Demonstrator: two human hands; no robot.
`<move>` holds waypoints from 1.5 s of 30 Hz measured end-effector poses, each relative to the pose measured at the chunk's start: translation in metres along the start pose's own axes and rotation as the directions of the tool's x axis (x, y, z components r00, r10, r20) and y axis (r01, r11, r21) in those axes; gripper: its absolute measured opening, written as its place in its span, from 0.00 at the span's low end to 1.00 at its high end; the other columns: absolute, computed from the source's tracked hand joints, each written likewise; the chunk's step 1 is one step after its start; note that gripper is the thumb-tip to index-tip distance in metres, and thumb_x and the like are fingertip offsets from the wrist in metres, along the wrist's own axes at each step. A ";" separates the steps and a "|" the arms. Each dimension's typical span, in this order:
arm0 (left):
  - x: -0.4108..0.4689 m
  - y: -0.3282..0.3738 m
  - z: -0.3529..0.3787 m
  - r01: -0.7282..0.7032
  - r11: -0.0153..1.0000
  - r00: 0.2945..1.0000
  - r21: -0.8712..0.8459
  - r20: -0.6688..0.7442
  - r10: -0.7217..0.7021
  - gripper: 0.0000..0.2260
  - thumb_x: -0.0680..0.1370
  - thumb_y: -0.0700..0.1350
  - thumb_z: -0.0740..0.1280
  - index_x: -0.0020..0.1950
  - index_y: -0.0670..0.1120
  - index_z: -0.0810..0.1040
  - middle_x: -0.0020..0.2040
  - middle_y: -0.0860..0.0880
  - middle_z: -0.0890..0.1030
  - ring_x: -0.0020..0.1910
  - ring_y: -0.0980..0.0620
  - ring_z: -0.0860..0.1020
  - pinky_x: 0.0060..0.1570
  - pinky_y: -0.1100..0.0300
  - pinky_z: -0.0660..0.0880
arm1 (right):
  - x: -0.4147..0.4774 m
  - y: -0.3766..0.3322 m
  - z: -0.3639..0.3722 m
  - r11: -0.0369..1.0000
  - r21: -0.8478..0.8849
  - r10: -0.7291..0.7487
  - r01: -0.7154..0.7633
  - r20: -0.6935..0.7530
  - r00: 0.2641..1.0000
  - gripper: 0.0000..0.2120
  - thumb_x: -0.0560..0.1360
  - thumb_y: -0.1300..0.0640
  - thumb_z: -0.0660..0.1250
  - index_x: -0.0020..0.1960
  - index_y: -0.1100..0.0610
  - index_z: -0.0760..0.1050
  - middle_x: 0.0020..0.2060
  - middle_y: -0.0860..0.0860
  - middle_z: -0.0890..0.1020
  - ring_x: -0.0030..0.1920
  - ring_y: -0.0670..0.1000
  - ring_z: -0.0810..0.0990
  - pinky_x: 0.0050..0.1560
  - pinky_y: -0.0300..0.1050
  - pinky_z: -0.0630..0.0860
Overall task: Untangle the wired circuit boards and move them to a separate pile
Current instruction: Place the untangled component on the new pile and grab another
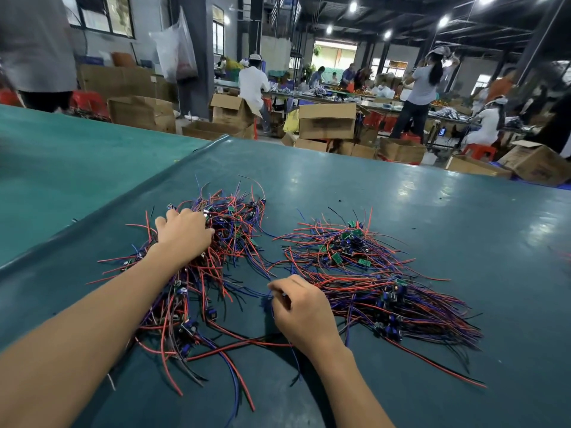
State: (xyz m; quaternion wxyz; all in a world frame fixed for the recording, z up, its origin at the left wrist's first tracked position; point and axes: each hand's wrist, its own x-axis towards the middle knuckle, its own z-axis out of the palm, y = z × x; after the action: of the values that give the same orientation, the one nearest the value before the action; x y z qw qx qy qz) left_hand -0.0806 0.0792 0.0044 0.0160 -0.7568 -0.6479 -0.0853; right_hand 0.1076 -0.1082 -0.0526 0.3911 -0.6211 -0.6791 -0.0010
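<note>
Two heaps of small green circuit boards with red, blue and black wires lie on the dark teal table [386, 193]. The tangled pile [228, 236] is on the left, the sorted pile [364, 273] on the right. My left hand [183, 231] reaches into the tangled pile, its fingers curled down into the wires. My right hand [301, 307] sits between the two heaps and pinches a blue wire [268, 293] between thumb and fingertips.
The table's far edge [309, 149] runs diagonally, and a lighter teal sheet [77, 156] overlaps at the left. Beyond it stand open cardboard boxes [327, 120], red stools and several people working at benches.
</note>
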 end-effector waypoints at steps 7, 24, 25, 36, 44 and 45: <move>-0.007 0.012 -0.018 -0.063 0.955 0.978 -0.289 -0.208 0.002 0.16 0.82 0.57 0.62 0.54 0.46 0.81 0.51 0.45 0.82 0.56 0.39 0.76 0.58 0.45 0.67 | 0.001 0.002 0.002 1.000 -0.010 -0.023 0.023 -0.022 0.999 0.10 0.75 0.62 0.66 0.52 0.58 0.84 0.45 0.52 0.84 0.43 0.55 0.82 0.43 0.48 0.78; -0.066 0.051 -0.082 0.323 -0.228 0.815 -0.918 0.148 0.560 0.16 0.78 0.40 0.67 0.65 0.39 0.80 0.49 0.49 0.82 0.41 0.56 0.80 0.42 0.61 0.80 | -0.002 0.004 0.005 0.993 0.110 0.052 -0.041 -0.104 0.993 0.08 0.75 0.65 0.69 0.51 0.58 0.84 0.43 0.50 0.84 0.40 0.51 0.81 0.44 0.49 0.79; -0.067 0.051 -0.080 0.333 -0.221 0.802 -0.917 0.152 0.578 0.17 0.78 0.40 0.67 0.66 0.39 0.80 0.49 0.49 0.82 0.42 0.56 0.81 0.42 0.61 0.80 | -0.002 0.004 0.004 0.981 0.185 0.080 -0.055 -0.129 0.988 0.07 0.76 0.65 0.70 0.51 0.57 0.84 0.42 0.50 0.84 0.39 0.50 0.81 0.44 0.47 0.79; -0.107 0.071 -0.034 0.216 0.168 0.750 -0.962 0.274 0.602 0.18 0.77 0.41 0.72 0.65 0.42 0.74 0.43 0.40 0.85 0.31 0.51 0.80 0.31 0.63 0.77 | 0.012 -0.017 -0.028 0.213 0.952 0.455 -0.221 0.104 0.884 0.15 0.76 0.49 0.68 0.41 0.60 0.84 0.29 0.55 0.75 0.28 0.54 0.75 0.25 0.42 0.68; -0.109 0.063 -0.021 0.066 0.277 0.812 -0.959 0.213 0.544 0.09 0.81 0.46 0.69 0.60 0.46 0.79 0.42 0.41 0.86 0.33 0.48 0.82 0.30 0.57 0.80 | 0.026 -0.001 -0.056 0.300 0.890 0.591 -0.344 0.110 0.799 0.06 0.74 0.60 0.74 0.38 0.55 0.85 0.29 0.51 0.78 0.26 0.48 0.72 0.24 0.39 0.68; -0.107 0.060 -0.020 0.058 0.276 0.835 -0.959 0.199 0.514 0.07 0.81 0.44 0.69 0.57 0.44 0.80 0.42 0.41 0.86 0.36 0.47 0.83 0.39 0.54 0.83 | 0.034 0.008 -0.064 0.238 0.916 0.678 -0.323 0.082 0.731 0.09 0.74 0.60 0.74 0.34 0.55 0.85 0.28 0.50 0.78 0.24 0.47 0.73 0.23 0.38 0.67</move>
State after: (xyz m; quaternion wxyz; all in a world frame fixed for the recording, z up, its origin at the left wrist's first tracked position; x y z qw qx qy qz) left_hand -0.0389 -0.0377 0.0132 -0.5751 -0.7026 -0.3333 -0.2542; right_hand 0.1509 -0.1087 0.0061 0.7414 -0.4933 -0.2538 0.3776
